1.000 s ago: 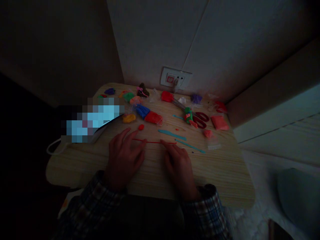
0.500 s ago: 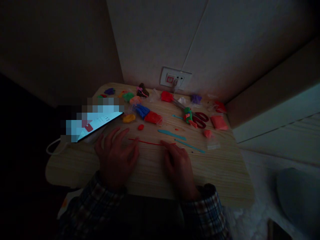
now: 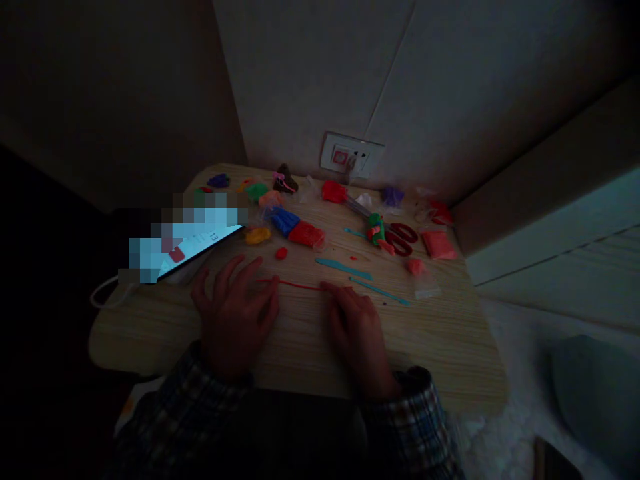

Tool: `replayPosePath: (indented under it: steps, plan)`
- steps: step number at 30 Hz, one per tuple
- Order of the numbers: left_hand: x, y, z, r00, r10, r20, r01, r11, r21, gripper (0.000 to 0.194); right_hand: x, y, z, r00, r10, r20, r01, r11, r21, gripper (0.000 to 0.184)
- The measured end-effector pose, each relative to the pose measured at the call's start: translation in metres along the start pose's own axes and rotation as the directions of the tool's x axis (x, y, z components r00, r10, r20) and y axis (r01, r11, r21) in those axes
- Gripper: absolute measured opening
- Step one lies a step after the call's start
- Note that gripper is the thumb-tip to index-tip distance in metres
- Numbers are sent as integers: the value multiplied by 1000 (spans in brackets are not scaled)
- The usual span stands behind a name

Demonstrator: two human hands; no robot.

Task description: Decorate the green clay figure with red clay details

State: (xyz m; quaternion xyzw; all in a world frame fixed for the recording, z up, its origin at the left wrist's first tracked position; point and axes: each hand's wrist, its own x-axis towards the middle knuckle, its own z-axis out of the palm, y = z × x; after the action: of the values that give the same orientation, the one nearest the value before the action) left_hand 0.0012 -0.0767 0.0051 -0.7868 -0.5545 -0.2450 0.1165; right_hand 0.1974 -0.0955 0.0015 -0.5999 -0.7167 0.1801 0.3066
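A thin red clay strand [image 3: 300,286] lies across the wooden table between my hands. My left hand [image 3: 235,313] is open, its fingers spread; a fingertip touches the strand near its left end. My right hand [image 3: 357,327] rests its stretched index finger on the strand towards the right end, thumb apart below, with nothing gripped. Just beyond the strand sit a small red clay ball [image 3: 281,253] and a flat blue modelling knife [image 3: 344,269]. A slimmer blue modelling tool [image 3: 379,291] lies right of my right fingertips. The light is dim, so fine finger contact is hard to see.
A lit phone [image 3: 200,241] with a white cable leans at the left. Bagged clay, red [image 3: 306,235] and blue [image 3: 283,221], lies behind, with red-handled scissors [image 3: 401,239] and a green clay figure [image 3: 376,229]. A wall socket [image 3: 351,156] is above the table's back edge.
Both hands stay almost in place on the strand. My left hand's fingers have shifted very slightly; the view has moved a little. Nothing has been picked up or let go.
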Motion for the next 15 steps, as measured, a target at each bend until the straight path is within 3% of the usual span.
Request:
replayPosePath:
  steps: [15]
  plan:
    - [0, 0, 0, 999, 20, 29, -20, 1000, -14, 17, 0, 2, 2, 1000, -13, -5, 13, 1000, 17, 39]
